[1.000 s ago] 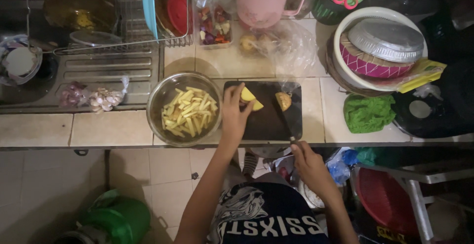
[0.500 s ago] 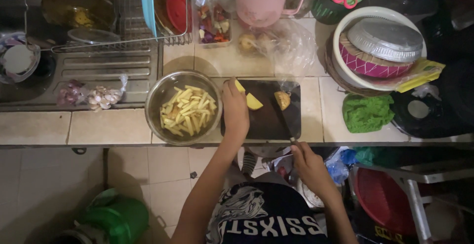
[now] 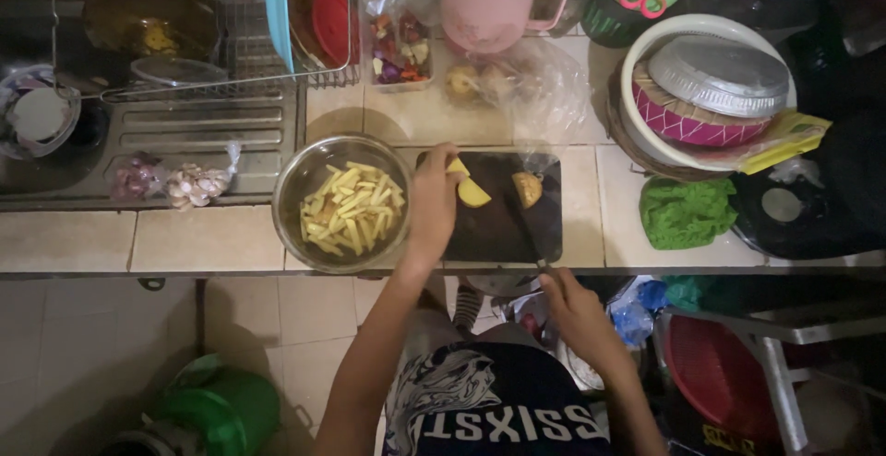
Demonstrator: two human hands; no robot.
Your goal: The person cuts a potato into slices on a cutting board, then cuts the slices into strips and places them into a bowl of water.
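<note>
On the black cutting board (image 3: 494, 221) we note 3 potato pieces (image 3: 472, 193), the left hand (image 3: 432, 202) fingering the leftmost, while the right hand (image 3: 574, 308) grips a knife (image 3: 528, 234) at the board's near edge, beside the steel bowl of potato sticks (image 3: 343, 202).

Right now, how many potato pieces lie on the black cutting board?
3. One under the left hand fingertips at the board's left edge, one just beside it, one farther right. The hand may hide more.
</note>
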